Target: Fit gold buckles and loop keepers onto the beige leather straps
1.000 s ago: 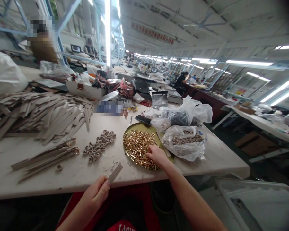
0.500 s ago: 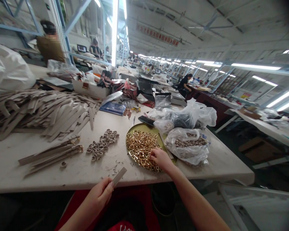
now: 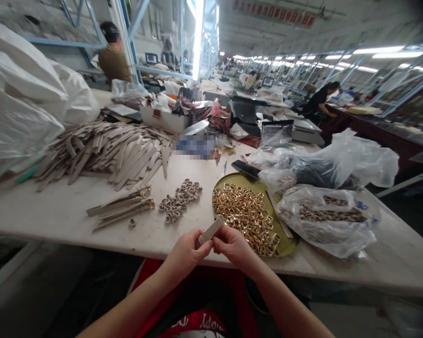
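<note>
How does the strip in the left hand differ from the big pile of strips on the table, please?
The held strip is a single piece, while the pile of strips has many. The held strip is gripped by the left hand; the pile of strips lies loose on the table. The held strip looks straight where visible; in the pile of strips some pieces curve. Both look greyish-beige.
</note>
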Demonstrator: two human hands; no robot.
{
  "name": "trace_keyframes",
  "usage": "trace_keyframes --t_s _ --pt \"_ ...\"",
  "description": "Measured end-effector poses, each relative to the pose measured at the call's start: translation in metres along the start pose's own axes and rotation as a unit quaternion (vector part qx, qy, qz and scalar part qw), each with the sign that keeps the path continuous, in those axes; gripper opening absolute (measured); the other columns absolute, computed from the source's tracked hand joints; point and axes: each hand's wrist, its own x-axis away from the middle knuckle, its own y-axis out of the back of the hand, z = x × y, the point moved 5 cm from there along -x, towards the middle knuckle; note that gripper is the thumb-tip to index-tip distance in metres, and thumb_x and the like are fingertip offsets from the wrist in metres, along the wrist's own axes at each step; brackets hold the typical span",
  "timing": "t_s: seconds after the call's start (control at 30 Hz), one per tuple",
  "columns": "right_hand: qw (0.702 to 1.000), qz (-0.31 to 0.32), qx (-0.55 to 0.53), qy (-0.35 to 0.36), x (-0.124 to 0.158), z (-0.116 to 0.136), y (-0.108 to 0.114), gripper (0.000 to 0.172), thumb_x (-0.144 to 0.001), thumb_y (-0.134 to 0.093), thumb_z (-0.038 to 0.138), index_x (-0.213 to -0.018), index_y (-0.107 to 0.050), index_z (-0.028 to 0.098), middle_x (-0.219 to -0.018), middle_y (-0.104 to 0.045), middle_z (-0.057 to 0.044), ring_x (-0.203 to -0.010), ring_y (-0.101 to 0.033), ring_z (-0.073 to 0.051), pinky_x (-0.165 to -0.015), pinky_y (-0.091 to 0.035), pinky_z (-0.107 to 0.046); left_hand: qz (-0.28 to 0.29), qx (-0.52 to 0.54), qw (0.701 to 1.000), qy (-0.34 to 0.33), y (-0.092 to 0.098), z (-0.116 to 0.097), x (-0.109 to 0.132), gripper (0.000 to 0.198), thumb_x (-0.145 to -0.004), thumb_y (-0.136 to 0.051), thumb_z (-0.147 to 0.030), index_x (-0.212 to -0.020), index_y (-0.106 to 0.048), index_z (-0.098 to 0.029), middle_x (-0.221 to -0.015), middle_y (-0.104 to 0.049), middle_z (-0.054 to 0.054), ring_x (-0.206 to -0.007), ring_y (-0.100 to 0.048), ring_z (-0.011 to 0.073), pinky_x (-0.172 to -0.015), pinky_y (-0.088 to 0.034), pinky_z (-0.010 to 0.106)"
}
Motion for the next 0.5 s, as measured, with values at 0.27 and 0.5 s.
trace_keyframes --t_s 0.27,0.5 --pt "0.997 0.079 0.013 0.019 -0.001 0.008 -0.01 0.009 -0.075 -0.054 0.02 -0.068 -0.059 0.017 -0.071 -0.054 0.002 -0.07 -0.049 -0.012 -0.068 -0.038 -0.024 0.035 0.125 0.988 0.087 0.005 0.013 0.003 0.023 -0.071 -0.051 -0.033 -0.078 -0.058 -0.012 -0.059 -0.047 -0.004 -0.056 -0.04 0.0102 -0.052 -0.032 0.02" --pt "0.994 0.078 -0.07 -0.041 0.01 -0.016 -0.028 0.015 -0.072 -0.061 0.024 -0.084 -0.057 0.018 -0.077 -0.058 0.001 -0.074 -0.054 -0.015 -0.072 -0.042 -0.029 0.082 0.099 0.988 0.089 0.004 0.011 0.013 0.017 -0.067 -0.052 -0.026 -0.075 -0.059 -0.012 -0.062 -0.054 -0.003 -0.058 -0.045 0.0111 -0.054 -0.034 0.02"
